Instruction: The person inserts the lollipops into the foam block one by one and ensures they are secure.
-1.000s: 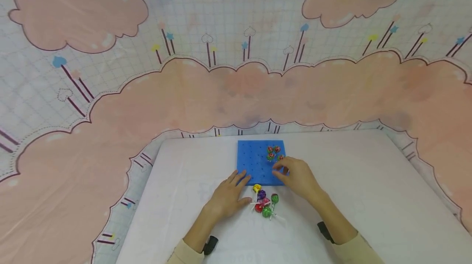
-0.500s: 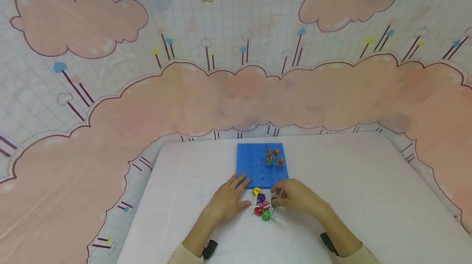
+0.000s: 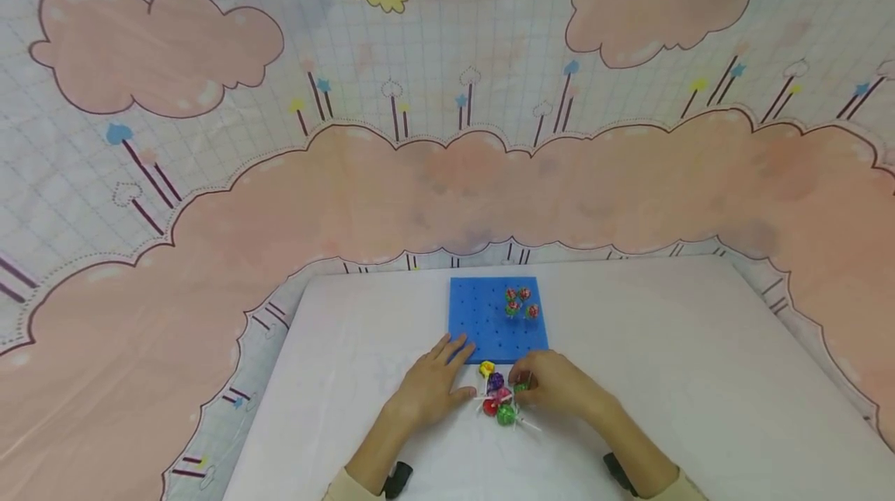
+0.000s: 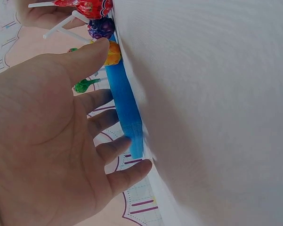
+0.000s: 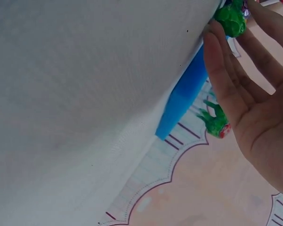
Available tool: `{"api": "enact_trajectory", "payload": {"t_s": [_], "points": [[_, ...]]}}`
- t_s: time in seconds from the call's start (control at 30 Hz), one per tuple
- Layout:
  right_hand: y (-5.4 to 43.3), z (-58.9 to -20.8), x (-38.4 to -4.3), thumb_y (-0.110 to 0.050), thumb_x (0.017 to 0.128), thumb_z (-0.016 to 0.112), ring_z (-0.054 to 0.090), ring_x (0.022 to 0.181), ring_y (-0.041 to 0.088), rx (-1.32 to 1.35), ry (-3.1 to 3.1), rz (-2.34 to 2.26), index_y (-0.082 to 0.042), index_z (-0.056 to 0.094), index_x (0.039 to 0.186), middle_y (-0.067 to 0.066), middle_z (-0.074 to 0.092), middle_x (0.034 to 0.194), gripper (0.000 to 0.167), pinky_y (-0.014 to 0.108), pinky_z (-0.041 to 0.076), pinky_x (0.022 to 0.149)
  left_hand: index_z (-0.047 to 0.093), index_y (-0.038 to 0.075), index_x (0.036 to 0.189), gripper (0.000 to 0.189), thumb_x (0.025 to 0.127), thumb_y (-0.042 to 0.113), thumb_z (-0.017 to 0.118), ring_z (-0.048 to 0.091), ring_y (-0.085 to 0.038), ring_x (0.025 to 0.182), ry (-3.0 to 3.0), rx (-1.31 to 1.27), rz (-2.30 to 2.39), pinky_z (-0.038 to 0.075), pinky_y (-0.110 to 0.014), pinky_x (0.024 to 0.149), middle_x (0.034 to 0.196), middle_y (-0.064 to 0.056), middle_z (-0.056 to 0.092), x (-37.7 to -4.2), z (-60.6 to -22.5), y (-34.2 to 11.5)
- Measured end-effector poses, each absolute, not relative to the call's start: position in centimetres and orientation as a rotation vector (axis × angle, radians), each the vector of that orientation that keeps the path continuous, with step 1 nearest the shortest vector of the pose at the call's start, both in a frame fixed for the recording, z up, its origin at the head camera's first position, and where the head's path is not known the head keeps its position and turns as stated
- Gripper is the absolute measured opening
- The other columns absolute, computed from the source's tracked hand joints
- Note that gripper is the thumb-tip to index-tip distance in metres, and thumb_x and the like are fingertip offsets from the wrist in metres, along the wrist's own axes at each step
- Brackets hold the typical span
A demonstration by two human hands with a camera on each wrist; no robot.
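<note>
My left hand [image 3: 430, 386] lies with its fingers spread, fingertips at the front left corner of a blue board [image 3: 485, 330] with rows of small holes. Several red-and-green lollipops [image 3: 513, 307] stand upright in the board's back right part. In front of it, my right hand [image 3: 562, 386] pinches a green lollipop [image 5: 230, 21] between thumb and fingers, its head partly covered in the head view. Left of that hand lies a loose pile: a yellow lollipop [image 3: 486, 369], a purple lollipop [image 3: 496, 381], a red lollipop [image 3: 489, 407] and another green lollipop [image 3: 506, 415], their white sticks crossing.
A white-covered table [image 3: 699, 377] carries everything and stretches to both sides of the hands. Behind its back edge hangs a cloth backdrop [image 3: 433, 190] printed with clouds. A dark band [image 3: 398, 479] sits on each wrist.
My right hand has come back from the board's right side to the pile, and its fingers have closed around the green lollipop. My left hand has stayed at the board's corner.
</note>
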State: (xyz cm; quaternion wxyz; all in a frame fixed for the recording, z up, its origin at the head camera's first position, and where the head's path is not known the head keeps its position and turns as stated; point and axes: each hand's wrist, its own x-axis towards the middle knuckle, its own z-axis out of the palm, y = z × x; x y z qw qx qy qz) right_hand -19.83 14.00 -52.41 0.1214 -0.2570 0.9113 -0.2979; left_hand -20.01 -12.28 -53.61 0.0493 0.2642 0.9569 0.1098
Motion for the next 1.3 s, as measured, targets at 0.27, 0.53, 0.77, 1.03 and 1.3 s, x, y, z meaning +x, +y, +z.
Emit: {"api": "enact_trajectory", "payload": {"t_s": [0.27, 0.53, 0.77, 1.03, 1.3], "points": [[14.1, -52.6, -19.9, -0.018, 0.089, 0.084, 0.058, 0.080, 0.007, -0.788, 2.694, -0.852, -0.018, 0.077, 0.096, -0.012, 0.067, 0.087, 0.010, 0.025, 0.055, 0.072, 0.040, 0.015, 0.162, 0.075, 0.101, 0.053, 0.063, 0.027, -0.035, 0.156, 2.926, 0.806, 0.306, 0.037, -0.054, 0.120, 0.169, -0.008, 0.033, -20.1, -53.9, -12.2], [14.1, -52.5, -19.8, -0.013, 0.090, 0.081, 0.054, 0.073, 0.004, -0.834, 2.693, -0.853, -0.016, 0.074, 0.090, -0.015, 0.062, 0.079, 0.008, 0.023, 0.051, 0.067, 0.040, 0.014, 0.161, 0.074, 0.101, 0.051, 0.064, 0.027, -0.035, 0.156, 2.924, 0.802, 0.316, 0.037, -0.054, 0.120, 0.169, -0.009, 0.034, -19.8, -53.8, -12.2], [14.1, -51.7, -19.6, -0.009, 0.090, 0.079, 0.057, 0.075, 0.006, -0.795, 2.712, -0.883, -0.015, 0.074, 0.093, -0.014, 0.064, 0.081, 0.008, 0.023, 0.053, 0.067, 0.042, 0.012, 0.160, 0.073, 0.101, 0.047, 0.066, 0.029, -0.038, 0.155, 2.937, 0.831, 0.346, 0.038, -0.056, 0.118, 0.167, -0.011, 0.036, -19.7, -53.6, -12.3], [14.6, -50.2, -19.6, -0.010, 0.088, 0.084, 0.060, 0.080, 0.008, -0.738, 2.822, -0.923, -0.011, 0.077, 0.099, -0.010, 0.067, 0.088, 0.013, 0.021, 0.055, 0.069, 0.042, 0.012, 0.160, 0.074, 0.101, 0.047, 0.066, 0.030, -0.038, 0.155, 2.945, 0.843, 0.328, 0.039, -0.057, 0.117, 0.167, -0.012, 0.036, -19.8, -53.7, -12.2], [15.5, -49.7, -20.4, -0.005, 0.084, 0.087, 0.068, 0.088, 0.017, -0.697, 2.953, -1.172, -0.013, 0.075, 0.101, -0.006, 0.068, 0.097, 0.022, 0.035, 0.062, 0.080, 0.041, 0.011, 0.160, 0.073, 0.101, 0.047, 0.066, 0.029, -0.038, 0.155, 2.935, 0.820, 0.335, 0.039, -0.057, 0.117, 0.168, -0.011, 0.035, -19.7, -53.5, -12.1]]}}
